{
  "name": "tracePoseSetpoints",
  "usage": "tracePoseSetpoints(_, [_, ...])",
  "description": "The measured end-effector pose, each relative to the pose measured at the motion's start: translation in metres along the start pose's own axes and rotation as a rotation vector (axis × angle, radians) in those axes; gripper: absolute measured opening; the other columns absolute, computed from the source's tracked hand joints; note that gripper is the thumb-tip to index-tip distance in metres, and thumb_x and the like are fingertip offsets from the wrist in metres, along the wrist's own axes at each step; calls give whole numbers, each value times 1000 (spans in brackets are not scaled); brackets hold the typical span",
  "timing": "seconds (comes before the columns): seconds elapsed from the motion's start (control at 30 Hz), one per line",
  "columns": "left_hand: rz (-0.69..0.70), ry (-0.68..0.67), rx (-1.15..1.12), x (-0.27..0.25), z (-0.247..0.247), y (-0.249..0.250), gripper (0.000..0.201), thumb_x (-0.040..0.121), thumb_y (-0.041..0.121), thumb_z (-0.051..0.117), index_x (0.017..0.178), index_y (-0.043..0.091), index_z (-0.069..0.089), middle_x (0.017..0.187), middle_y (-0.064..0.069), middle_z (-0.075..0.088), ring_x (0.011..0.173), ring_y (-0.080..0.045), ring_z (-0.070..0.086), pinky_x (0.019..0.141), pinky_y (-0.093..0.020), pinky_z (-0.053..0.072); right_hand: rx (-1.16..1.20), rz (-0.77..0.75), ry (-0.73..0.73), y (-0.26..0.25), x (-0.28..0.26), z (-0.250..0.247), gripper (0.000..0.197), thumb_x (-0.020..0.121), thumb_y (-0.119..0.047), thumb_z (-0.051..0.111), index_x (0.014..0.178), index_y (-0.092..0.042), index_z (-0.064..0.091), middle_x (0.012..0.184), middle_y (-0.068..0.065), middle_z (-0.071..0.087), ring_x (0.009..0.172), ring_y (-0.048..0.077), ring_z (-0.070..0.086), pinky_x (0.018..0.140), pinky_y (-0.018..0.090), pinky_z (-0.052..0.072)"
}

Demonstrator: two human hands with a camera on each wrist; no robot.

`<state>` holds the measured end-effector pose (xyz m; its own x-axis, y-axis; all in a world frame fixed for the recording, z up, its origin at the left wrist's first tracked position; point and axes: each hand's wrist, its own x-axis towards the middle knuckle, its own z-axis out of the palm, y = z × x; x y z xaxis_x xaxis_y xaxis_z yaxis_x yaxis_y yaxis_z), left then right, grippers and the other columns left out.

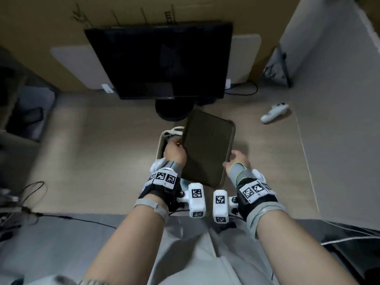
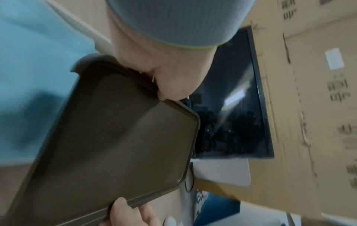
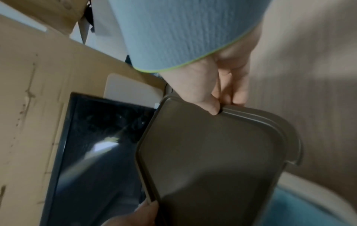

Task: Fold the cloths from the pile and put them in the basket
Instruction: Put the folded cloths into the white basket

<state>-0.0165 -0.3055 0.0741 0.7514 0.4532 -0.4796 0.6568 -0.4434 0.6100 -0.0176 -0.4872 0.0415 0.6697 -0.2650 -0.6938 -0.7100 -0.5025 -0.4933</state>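
The desk (image 1: 92, 151) carries a dark monitor (image 1: 160, 60) at its far edge. Just in front of the monitor's stand sits the white basket (image 1: 162, 140), mostly hidden under a brown lid (image 1: 207, 149) held tilted above it. In the wrist views a blue cloth (image 2: 34, 61) shows inside the basket, below the lid. The left hand (image 1: 174, 154) pinches the lid's left edge; the right hand (image 1: 236, 161) pinches its right edge, thumb on top and fingers beneath. No pile of cloths is in view, so folding looks finished, and closing the basket seems to be what is left. A white controller (image 1: 274, 113) lies well right of the basket.
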Motion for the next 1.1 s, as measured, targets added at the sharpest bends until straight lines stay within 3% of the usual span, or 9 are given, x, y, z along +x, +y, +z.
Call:
tracePoseSetpoints(0.17, [-116,-100,-23,47,-59,-51,47,96,-1,36,139,8,50,136,-16,57,127,-33,51,103,-34,38,-116,32,4,-43,-6,90,36,96,-7,48,132,-5,51,134,12,54,123,29,51,104,28,35])
tracePoseSetpoints(0.27, [-112,-202,26,70,-69,-78,44,97,4,37,139,10,51,136,-16,57,127,-34,51,104,-35,38,-220,32,59,-44,-7,118,39,98,-11,45,136,-4,44,139,18,45,126,32,46,82,18,35])
tracePoseSetpoints(0.3, [-112,-233,50,74,-70,-82,43,98,6,37,138,10,51,136,-16,57,128,-35,51,104,-35,38,-233,38,81,-44,-9,120,42,97,-11,47,139,-8,43,139,18,45,124,33,48,78,18,36])
tracePoseSetpoints(0.4, [-129,-325,77,78,-65,-93,43,100,10,35,141,11,47,138,-15,56,128,-35,51,106,-36,37,-322,75,135,-41,-17,118,53,84,-7,53,134,-25,48,123,16,55,108,38,58,94,35,47])
tracePoseSetpoints(0.5, [-102,-394,57,75,-67,-94,46,100,7,35,145,13,43,139,-15,55,127,-35,51,102,-33,38,-375,105,133,-41,-24,118,55,79,-8,53,130,-30,50,115,16,58,103,39,59,94,42,49])
tracePoseSetpoints(0.73, [-93,-490,240,96,-56,-104,40,97,34,34,121,16,61,127,-12,63,115,-36,58,101,-40,44,-418,149,117,-34,-25,116,51,84,-19,60,133,-24,49,123,17,50,100,39,60,91,37,50])
tracePoseSetpoints(0.87, [-95,-519,217,102,-56,-106,35,104,21,38,127,5,59,128,-17,62,118,-35,57,101,-38,45,-378,132,74,-28,-11,117,46,90,-8,51,135,-20,49,129,17,53,111,34,57,79,26,41])
tracePoseSetpoints(0.97, [-129,-526,142,105,-53,-112,34,103,20,42,129,8,59,125,-17,64,115,-36,60,100,-41,48,-394,149,46,-28,-5,114,40,89,-4,49,127,-16,56,117,14,64,103,33,61,80,27,42])
tracePoseSetpoints(1.1, [-205,-570,52,113,-49,-116,35,101,28,47,133,19,56,128,-14,63,113,-36,61,99,-47,50,-373,173,45,-33,0,111,45,89,-3,50,132,-17,55,121,13,63,109,35,60,88,30,45])
